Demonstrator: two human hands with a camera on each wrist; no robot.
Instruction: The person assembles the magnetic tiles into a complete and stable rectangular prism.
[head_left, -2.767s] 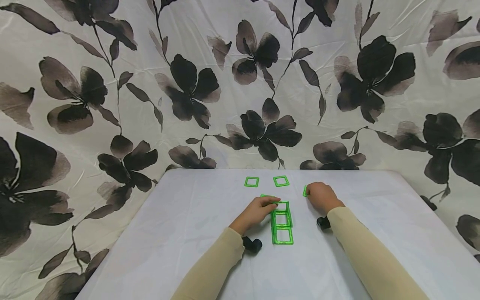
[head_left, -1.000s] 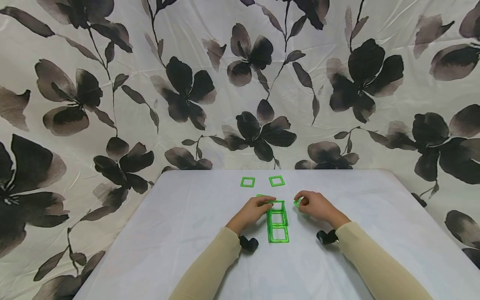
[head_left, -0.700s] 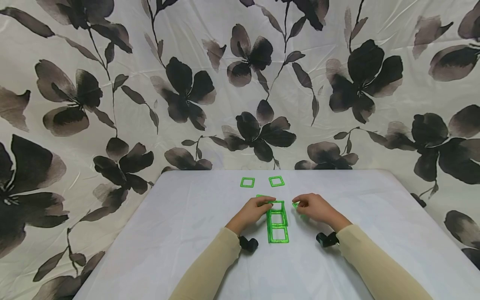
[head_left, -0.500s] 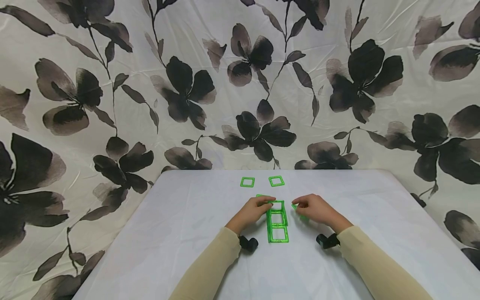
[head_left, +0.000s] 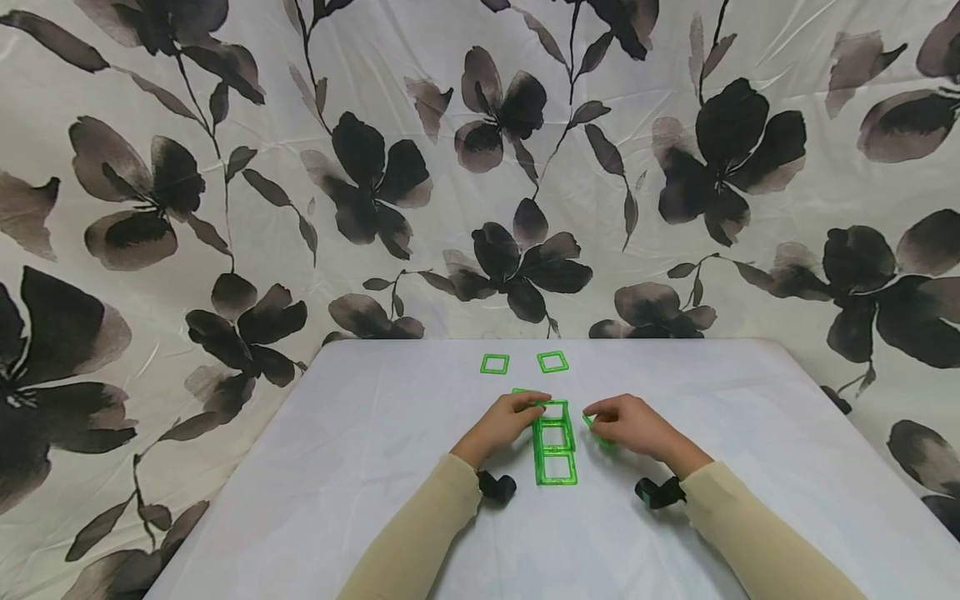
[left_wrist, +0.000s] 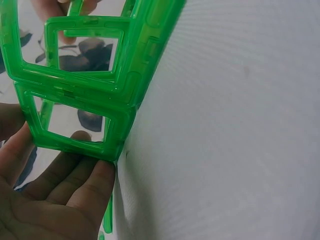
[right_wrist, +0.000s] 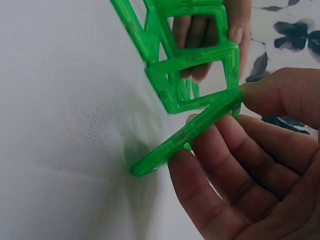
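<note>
Translucent green magnetic tiles, square frames, are joined into a row of box-like cells standing on the table. My left hand grips its far left end; in the left wrist view its thumb and fingers lie around a tile edge. Just right of the row, my right hand pinches one loose square tile between thumb and fingers. That tile is tilted, its lower edge close to the tabletop, and overlaps the row in the right wrist view. Part of the row's far end is hidden behind my left hand.
Two more green square tiles lie flat near the table's far edge, one to the left and one to the right. A white cloth covers the table. Behind it hangs a floral fabric. Each wrist carries a black camera.
My right hand has picked up the tile from the table's right side and brought it left and nearer, beside the row, now tilted. The left hand stays at the row.
</note>
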